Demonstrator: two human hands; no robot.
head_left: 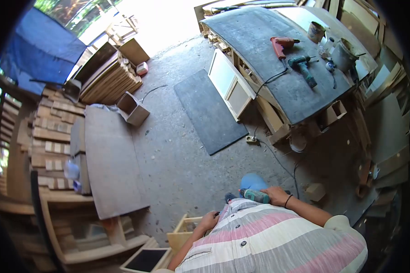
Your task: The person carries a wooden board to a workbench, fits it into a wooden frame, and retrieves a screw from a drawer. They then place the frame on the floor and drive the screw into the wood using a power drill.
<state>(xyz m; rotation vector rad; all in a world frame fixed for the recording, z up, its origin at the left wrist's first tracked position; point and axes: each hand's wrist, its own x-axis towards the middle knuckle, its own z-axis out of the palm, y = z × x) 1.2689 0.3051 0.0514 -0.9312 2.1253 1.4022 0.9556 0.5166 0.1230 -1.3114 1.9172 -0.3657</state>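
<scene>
My right hand [277, 196], with a dark band at the wrist, is closed on a teal power tool [256, 195] that has a red part at its far end. The tool lies level in front of the striped shirt [269, 230], over a blue round shape [253, 181]. To the left, my left hand [209, 221] rests low beside the shirt's edge, close to a small wooden frame [180, 239]. Its fingers are too small and partly hidden to read, and I see no object clearly in it.
A dark-topped workbench [255, 41] at the upper right bears a red drill [283, 44], a teal drill [304, 70] and cans. A framed panel [230, 84] leans against it. A power socket [251, 139] and cable lie on the floor. Stacked wood and a brown board [109, 159] are left.
</scene>
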